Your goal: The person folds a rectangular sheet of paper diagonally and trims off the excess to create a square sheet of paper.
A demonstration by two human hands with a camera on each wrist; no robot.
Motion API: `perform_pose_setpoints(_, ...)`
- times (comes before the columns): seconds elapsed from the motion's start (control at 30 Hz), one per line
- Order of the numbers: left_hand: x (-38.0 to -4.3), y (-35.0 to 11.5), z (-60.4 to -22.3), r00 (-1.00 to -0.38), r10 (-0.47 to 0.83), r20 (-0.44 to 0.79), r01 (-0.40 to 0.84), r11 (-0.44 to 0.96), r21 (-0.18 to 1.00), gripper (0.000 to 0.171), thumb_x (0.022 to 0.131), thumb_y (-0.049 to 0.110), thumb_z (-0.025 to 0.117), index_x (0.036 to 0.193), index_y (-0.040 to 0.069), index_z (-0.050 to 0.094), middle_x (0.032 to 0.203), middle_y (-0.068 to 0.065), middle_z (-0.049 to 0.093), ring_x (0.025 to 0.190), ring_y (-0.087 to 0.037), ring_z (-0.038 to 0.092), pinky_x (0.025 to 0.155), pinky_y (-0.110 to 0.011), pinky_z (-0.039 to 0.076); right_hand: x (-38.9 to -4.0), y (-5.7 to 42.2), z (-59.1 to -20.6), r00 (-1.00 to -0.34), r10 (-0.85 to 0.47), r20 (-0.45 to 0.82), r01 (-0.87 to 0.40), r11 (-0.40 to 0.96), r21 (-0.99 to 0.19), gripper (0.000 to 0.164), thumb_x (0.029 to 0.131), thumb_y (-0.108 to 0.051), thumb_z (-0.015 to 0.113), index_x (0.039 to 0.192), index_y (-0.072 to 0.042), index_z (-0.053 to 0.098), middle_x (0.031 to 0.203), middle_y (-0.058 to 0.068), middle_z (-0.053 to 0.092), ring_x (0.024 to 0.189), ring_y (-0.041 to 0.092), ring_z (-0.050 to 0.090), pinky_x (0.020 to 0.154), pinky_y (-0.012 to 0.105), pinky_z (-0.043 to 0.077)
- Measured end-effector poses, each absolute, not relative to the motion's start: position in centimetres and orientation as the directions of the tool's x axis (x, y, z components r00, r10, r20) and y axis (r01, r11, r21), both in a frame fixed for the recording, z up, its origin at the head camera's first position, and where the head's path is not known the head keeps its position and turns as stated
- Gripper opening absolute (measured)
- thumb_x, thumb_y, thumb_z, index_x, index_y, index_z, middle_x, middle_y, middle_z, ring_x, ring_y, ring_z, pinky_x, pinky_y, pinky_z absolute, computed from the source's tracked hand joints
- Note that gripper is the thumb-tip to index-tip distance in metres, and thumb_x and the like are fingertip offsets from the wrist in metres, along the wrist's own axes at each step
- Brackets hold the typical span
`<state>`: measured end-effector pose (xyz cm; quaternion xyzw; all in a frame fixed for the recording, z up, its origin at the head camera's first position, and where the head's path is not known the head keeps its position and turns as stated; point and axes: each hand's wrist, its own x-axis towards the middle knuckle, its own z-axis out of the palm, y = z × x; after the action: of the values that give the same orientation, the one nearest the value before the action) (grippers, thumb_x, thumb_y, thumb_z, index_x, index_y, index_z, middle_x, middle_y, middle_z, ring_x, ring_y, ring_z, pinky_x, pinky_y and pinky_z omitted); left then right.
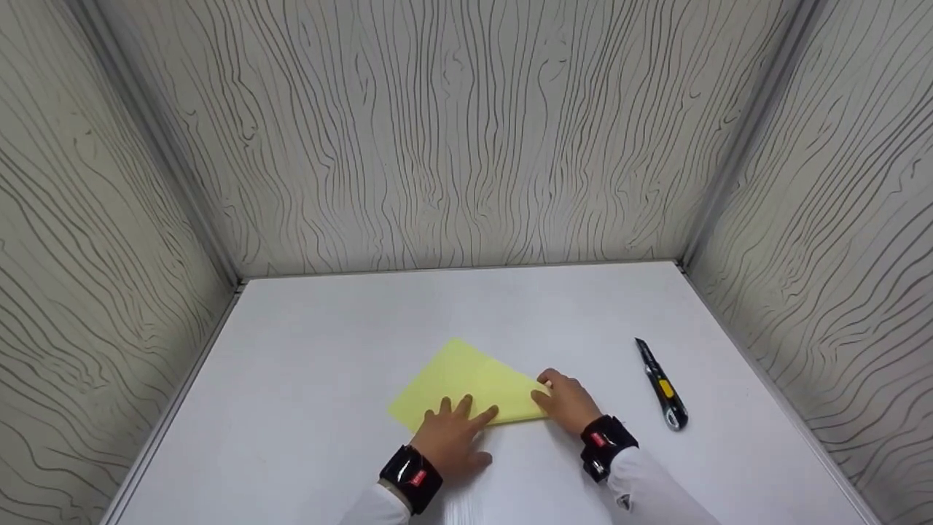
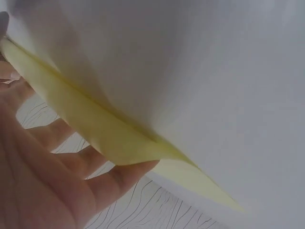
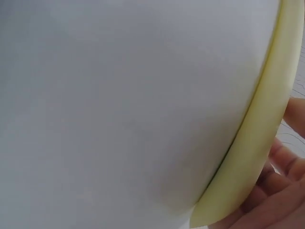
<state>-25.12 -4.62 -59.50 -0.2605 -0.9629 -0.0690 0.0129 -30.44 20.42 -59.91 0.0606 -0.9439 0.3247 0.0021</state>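
Hands (image 1: 449, 441) on yellow paper (image 1: 463, 372); cutter (image 1: 665, 388) — apart

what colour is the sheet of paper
The paper is pale yellow, seen best in the head view.

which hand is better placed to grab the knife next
Probably the right hand: it holds the yellow paper but is nearer the knife, which lies to its right. The left hand, touching the paper, is farther off.

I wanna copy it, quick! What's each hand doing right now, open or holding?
Left hand: open, spread on the paper.
Right hand: closed, holding the paper by its right corner.
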Motion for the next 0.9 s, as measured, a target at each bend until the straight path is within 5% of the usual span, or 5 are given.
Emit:
perform_pose_setpoints(0.17, -25.0, -4.6, -59.5, -0.87, 0.491, 0.043, 0.492, 0.861, 0.13, 0.078, 0.079, 0.062, 0.068, 0.148, 0.038, 0.04, 0.146, -0.016, 0.047, 0.127, -0.047, 0.047, 0.092, -0.063, 0.044, -29.7, 20.7, -59.8, -0.988, -0.114, 0.105, -0.153, 0.805, -0.574, 0.029, 0.09, -0.022, 0.07, 0.112, -0.003, 0.066, 0.111, 0.014, 0.068, 0.106, 0.033, 0.063, 0.092, 0.049, 0.049)
perform_pose_setpoints(0.67, -25.2, -4.5, -59.7, -0.864, 0.501, 0.047, 0.503, 0.861, 0.076, 0.08, 0.078, 0.068, 0.064, 0.148, 0.035, 0.042, 0.144, -0.016, 0.048, 0.123, -0.043, 0.048, 0.086, -0.061, 0.045, -27.4, 21.9, -59.6, -0.962, -0.189, 0.198, -0.25, 0.9, -0.358, 0.04, 0.079, -0.041, 0.079, 0.108, -0.014, 0.075, 0.096, 0.001, 0.07, 0.087, 0.018, 0.065, 0.078, 0.038, 0.052)
perform_pose_setpoints(0.9, -25.3, -4.4, -59.9, -0.864, 0.502, 0.05, 0.504, 0.86, 0.082, 0.081, 0.078, 0.068, 0.064, 0.148, 0.033, 0.043, 0.145, -0.017, 0.048, 0.122, -0.043, 0.047, 0.086, -0.061, 0.045, -26.8, 22.5, -59.6, -0.955, -0.193, 0.226, -0.265, 0.899, -0.349, 0.034, 0.08, -0.031, 0.08, 0.109, -0.015, 0.075, 0.095, 0.002, 0.069, 0.086, 0.021, 0.066, 0.077, 0.04, 0.053)
